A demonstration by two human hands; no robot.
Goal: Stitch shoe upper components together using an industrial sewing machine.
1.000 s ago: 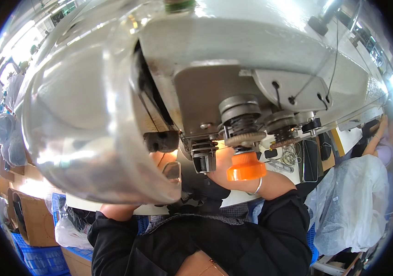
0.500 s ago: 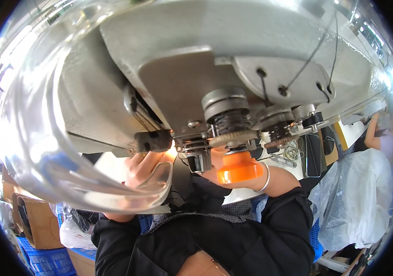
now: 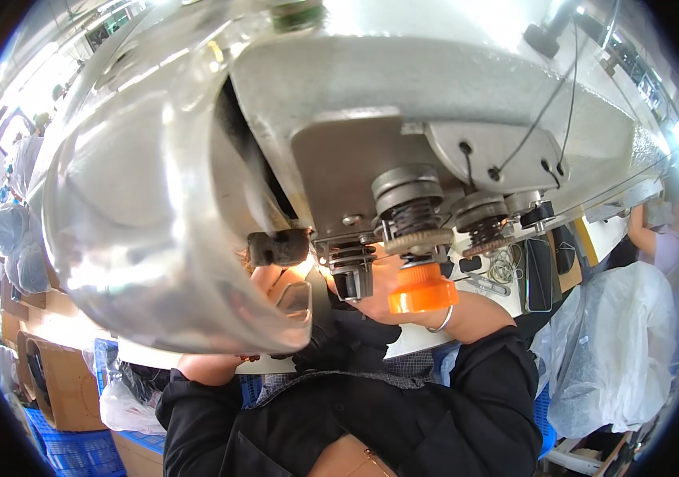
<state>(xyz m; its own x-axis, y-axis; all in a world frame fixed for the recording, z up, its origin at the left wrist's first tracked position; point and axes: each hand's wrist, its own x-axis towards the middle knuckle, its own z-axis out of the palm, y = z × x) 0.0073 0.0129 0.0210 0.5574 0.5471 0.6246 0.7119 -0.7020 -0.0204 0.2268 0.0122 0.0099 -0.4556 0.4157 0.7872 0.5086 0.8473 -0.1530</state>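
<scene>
A grey metal sewing machine head (image 3: pixel 371 111) fills most of the view from very close. Under it I see part of my left hand (image 3: pixel 269 285) and part of my right hand (image 3: pixel 377 296), both at a piece of dark fabric (image 3: pixel 331 322) beneath the needle area. The machine hides the fingers of both hands. An orange knob (image 3: pixel 423 291) and metal tension discs (image 3: pixel 407 208) hang in front of my right hand. A thin bracelet (image 3: pixel 441 323) circles my right wrist. Black sleeves cover both forearms.
Scissors and rubber bands (image 3: pixel 500 270) and a dark flat device (image 3: pixel 538 274) lie on the white table (image 3: pixel 435 338). Cardboard boxes (image 3: pixel 65 381) and blue crates (image 3: pixel 77 453) stand at lower left. White plastic-wrapped goods (image 3: pixel 617 358) and another person (image 3: pixel 661 234) are at right.
The view has shifted, so the machine head looks larger and sits further right. My hands stay under it at the dark fabric.
</scene>
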